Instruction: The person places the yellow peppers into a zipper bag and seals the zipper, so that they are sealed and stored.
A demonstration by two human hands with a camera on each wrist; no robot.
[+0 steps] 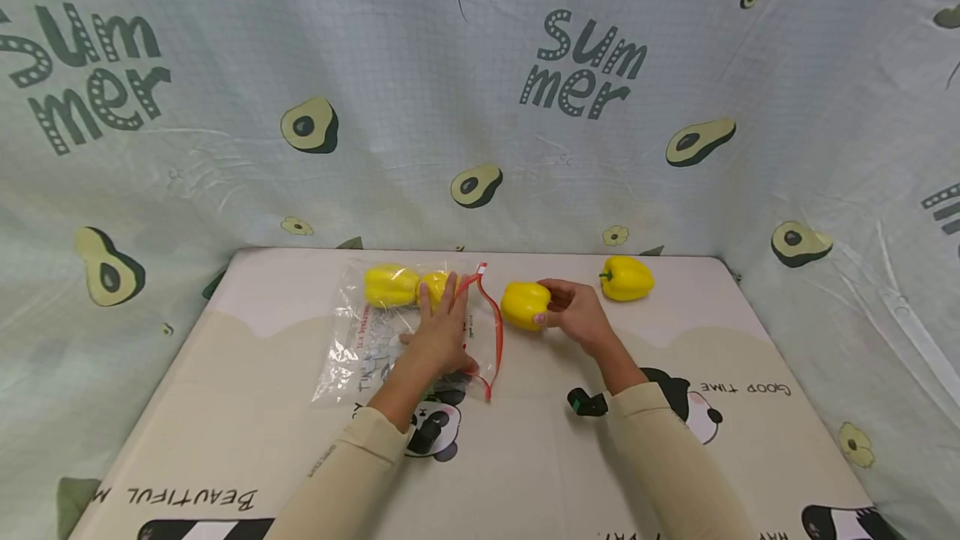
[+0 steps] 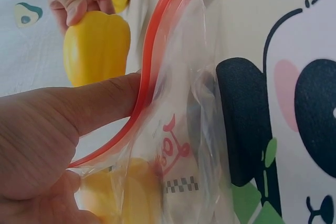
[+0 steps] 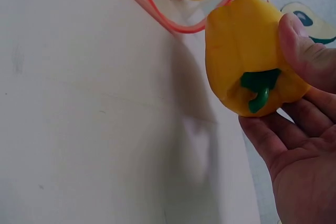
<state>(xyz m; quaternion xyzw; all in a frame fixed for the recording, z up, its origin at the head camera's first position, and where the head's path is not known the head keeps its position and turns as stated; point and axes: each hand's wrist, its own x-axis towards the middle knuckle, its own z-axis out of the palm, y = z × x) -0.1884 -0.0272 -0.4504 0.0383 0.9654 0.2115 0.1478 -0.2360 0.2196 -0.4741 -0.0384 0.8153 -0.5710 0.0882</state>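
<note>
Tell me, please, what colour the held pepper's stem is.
Green; the stem shows best in the right wrist view.

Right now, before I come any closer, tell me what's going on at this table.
A person's left hand is spread at the open mouth of a clear red-edged bag with two yellow peppers inside. The right hand holds a third pepper just outside that opening. A fourth pepper lies on the table, farther right, untouched.
</note>
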